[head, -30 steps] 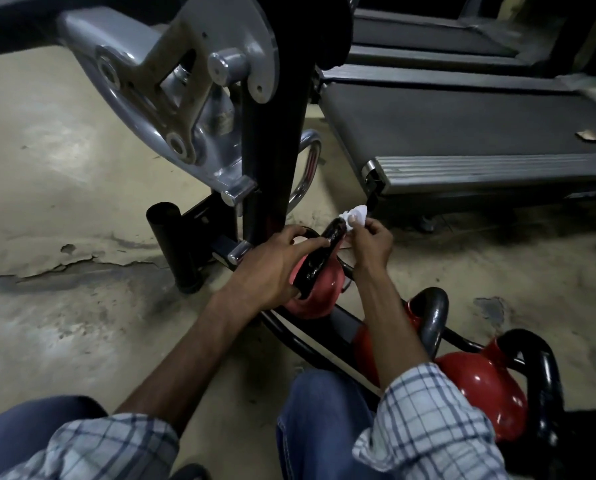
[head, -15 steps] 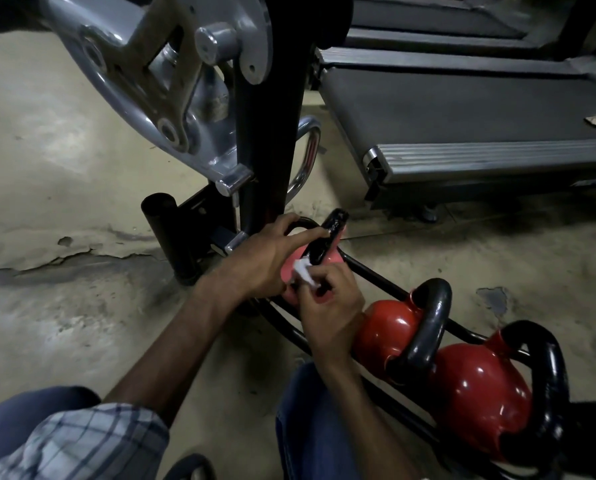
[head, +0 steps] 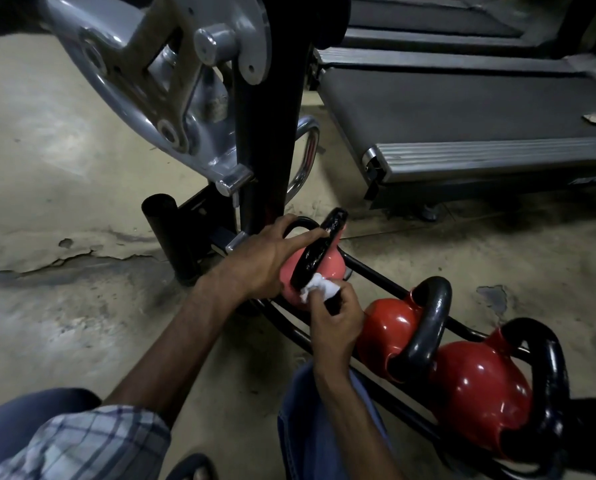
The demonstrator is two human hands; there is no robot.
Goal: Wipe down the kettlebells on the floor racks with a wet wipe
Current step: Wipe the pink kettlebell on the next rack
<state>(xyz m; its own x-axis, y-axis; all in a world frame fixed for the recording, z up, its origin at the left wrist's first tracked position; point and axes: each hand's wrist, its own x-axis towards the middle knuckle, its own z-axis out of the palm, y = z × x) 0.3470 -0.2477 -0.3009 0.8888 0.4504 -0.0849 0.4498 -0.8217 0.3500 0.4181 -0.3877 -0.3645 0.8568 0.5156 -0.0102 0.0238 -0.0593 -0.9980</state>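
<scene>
Pink bell (head: 327, 266) sits at the far-left end of the rack (head: 369, 274). Left hand (head: 265, 258) grips its handle; right hand (head: 338, 320) pinches the wipe (head: 319, 287) at the handle's near base. Risk (judgement): a wet handle slips and the bell rolls onto fingers or the 2 red bells (head: 383, 327).

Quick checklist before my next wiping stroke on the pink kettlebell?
1. Left hand grips pink kettlebell by its handle: ok.
2. Right hand pinches wet wipe: ok.
3. Wipe touches the handle's lower end: ok.
4. Kettlebell seated squarely on floor rack: cannot tell, the hands hide its base.
5. Wipe wet enough: cannot tell.
6. Next red kettlebell beside the right hand, nothing on it: ok.
</scene>
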